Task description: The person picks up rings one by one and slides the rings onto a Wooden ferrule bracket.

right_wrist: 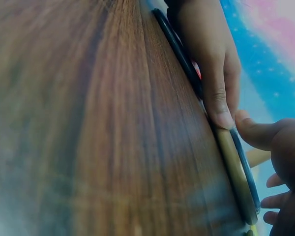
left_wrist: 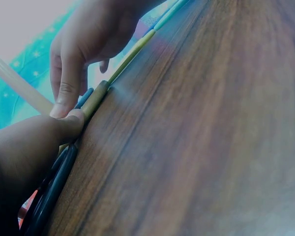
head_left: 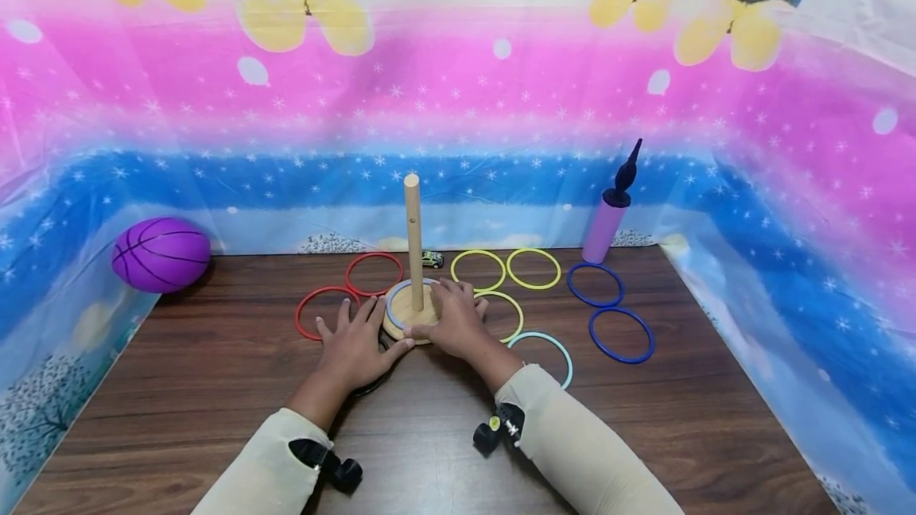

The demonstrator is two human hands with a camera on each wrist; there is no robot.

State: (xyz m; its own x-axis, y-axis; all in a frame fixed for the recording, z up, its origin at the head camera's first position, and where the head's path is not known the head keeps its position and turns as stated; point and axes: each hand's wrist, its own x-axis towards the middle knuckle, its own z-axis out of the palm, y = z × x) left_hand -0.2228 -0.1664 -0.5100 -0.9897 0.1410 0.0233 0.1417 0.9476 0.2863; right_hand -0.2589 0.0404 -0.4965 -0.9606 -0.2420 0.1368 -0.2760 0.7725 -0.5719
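A wooden peg stand (head_left: 415, 261) rises upright from a round wooden base, and a light blue ring (head_left: 392, 302) lies on that base around the peg. My left hand (head_left: 352, 346) rests at the base's left side, fingers spread, its thumb against the near edge. Over the base's right side reaches my right hand (head_left: 458, 320), its thumb touching near the ring and its fingers extended. Under the left hand a black ring (head_left: 372, 386) shows only in part. In the right wrist view, the ring (right_wrist: 247, 169) lies along the wooden base (right_wrist: 231, 157).
Red rings (head_left: 374, 253) lie left of the stand. To its right are yellow rings (head_left: 533, 288), a turquoise ring (head_left: 565, 352) and blue rings (head_left: 621, 359). A toy car (head_left: 432, 259), a purple balloon pump (head_left: 603, 229) and a purple ball (head_left: 161, 255) are near the back.
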